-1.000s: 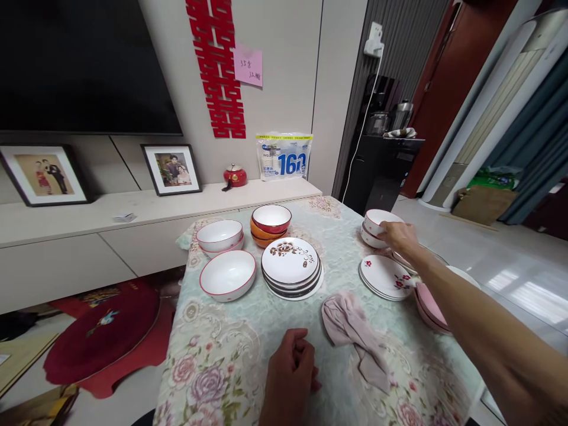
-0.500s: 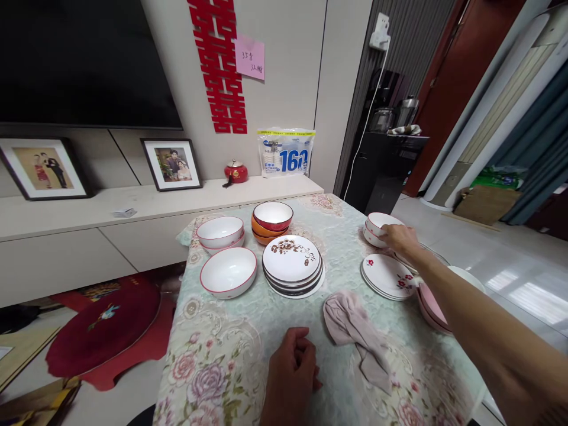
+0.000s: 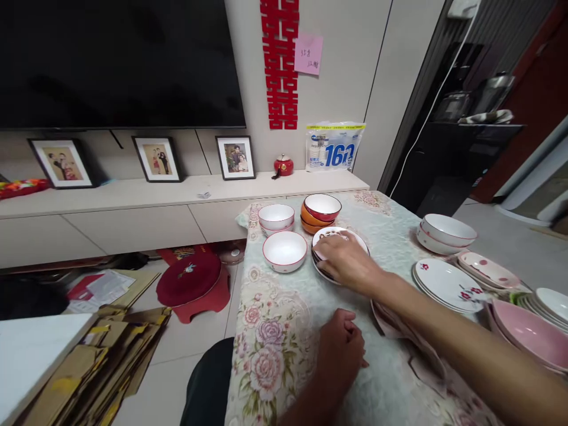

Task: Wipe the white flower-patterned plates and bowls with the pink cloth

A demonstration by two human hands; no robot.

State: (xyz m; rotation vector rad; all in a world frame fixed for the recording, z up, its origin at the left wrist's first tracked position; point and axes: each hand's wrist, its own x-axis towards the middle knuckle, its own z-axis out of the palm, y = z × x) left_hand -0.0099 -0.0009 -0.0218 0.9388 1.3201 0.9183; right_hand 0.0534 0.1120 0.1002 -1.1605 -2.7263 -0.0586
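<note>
My right hand [image 3: 346, 260] reaches across from the right, over the stack of white plates with brown flowers [image 3: 358, 238]. Its fingers are apart and nothing shows in them, though they are a little blurred. Resting on the tablecloth nearer to me, my left hand [image 3: 342, 343] is loosely curled, with nothing visible inside. Left of the plates stands a white bowl with a red rim [image 3: 284, 251]. Behind it are two stacked white bowls [image 3: 276, 218]. A red bowl [image 3: 323, 207] sits on orange bowls [image 3: 310, 220]. Under my right forearm lies a greyish-pink cloth [image 3: 426, 361], partly hidden.
At right are stacked white bowls [image 3: 446, 232], plates with red flowers [image 3: 448, 284], pink-patterned dishes [image 3: 488, 269], pink bowls [image 3: 532, 334] and small white bowls [image 3: 552, 305]. Behind the table runs a low cabinet [image 3: 133, 219]. A red stool [image 3: 195, 290] and flattened cardboard [image 3: 102, 367] are at left.
My right hand has left the white bowls at right and moved left over the brown-flowered plates. The view has turned left. My left hand stays curled on the tablecloth.
</note>
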